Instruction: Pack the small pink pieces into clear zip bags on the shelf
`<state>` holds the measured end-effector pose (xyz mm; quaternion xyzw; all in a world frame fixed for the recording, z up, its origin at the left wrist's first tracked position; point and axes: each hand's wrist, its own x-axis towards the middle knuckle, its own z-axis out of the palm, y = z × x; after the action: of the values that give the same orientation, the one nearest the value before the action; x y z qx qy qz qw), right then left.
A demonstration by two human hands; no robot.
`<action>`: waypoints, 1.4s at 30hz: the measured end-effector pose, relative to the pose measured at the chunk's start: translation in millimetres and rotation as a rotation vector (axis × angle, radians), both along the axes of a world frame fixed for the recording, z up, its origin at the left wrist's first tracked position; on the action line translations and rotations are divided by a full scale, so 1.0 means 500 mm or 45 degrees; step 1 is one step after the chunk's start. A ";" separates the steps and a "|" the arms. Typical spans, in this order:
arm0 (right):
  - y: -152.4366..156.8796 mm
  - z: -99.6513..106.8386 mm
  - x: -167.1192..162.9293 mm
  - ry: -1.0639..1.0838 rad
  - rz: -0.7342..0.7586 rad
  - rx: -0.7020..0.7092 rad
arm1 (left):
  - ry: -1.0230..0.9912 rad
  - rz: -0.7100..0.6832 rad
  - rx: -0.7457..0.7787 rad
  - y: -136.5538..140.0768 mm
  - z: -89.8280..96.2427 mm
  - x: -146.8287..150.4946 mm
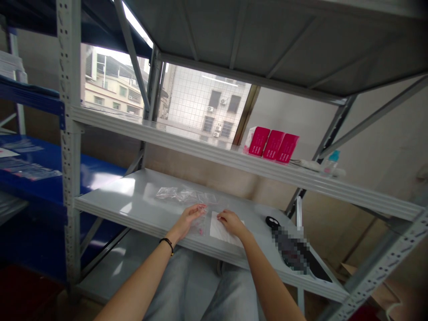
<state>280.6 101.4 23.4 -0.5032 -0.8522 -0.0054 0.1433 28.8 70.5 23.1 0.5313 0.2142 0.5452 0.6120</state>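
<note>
Head view: two bare hands work over one grey shelf (127, 214), side by side and apart. The left hand (187, 219) is narrow, thumb and fingers drawn together at the top of one clear bag (198, 226); it appears to hold that edge. The bag is at the shelf's front, just left of the paper, with one small pink spot (201, 231) showing low in it.

The right hand (231, 221) is curled, palm down, over one white paper (217, 229), its fingertips at the upper left part of the sheet. Whether it pinches the paper or only rests there, I cannot tell.

Behind the left hand lies one row of clear packets (186, 195), about three, though their edges run together. To the right of the right hand are one black loop (272, 221) with white marks and, beside it, a blurred-out dark item (291, 250) that cannot be made out.

On the shelf above stand three red boxes (274, 145) in a row, touching or nearly so, and one bottle (331, 163) with a blue top, farther right. One dark bracelet (166, 245) circles the left wrist. At far left, one blue shelf (90, 174) bears several flat packets (31, 169), too overlapped to count.
</note>
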 end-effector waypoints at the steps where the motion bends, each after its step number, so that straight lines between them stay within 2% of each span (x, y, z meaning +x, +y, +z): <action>1: -0.001 0.002 0.000 -0.010 0.011 -0.007 | 0.004 -0.004 0.000 0.000 0.000 0.000; 9: 0.002 0.021 -0.009 -0.064 0.029 -0.057 | -0.007 0.014 0.033 0.002 -0.002 0.001; 15: -0.009 0.038 -0.020 0.033 -0.011 -0.020 | -0.013 0.042 0.057 0.000 0.001 0.000; 20: -0.033 0.104 -0.048 0.267 -0.029 0.105 | 0.004 -0.007 0.008 -0.003 0.004 -0.001; 23: -0.050 0.150 -0.089 0.366 0.101 0.125 | -0.015 -0.015 0.034 -0.002 0.003 0.002; 26: -0.061 0.176 -0.132 0.388 0.250 0.090 | -0.030 0.019 0.077 0.001 0.002 0.005; 31: -0.070 0.174 -0.151 0.445 0.328 0.078 | -0.021 0.022 0.058 0.003 0.000 0.004; 37: -0.113 0.156 -0.134 0.483 0.367 0.016 | 0.029 -0.141 -0.031 -0.014 0.014 -0.006; 39: -0.146 0.155 -0.136 0.526 0.359 -0.007 | 0.104 -0.171 0.050 -0.038 0.027 -0.014; 42: -0.213 0.142 -0.147 0.626 0.317 -0.032 | 0.351 -0.024 0.345 -0.100 0.046 -0.033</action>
<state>207.1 -5.3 94.6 -0.3825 -0.8471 0.1451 0.3393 12.5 20.3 45.9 0.6804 0.2155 0.4854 0.5049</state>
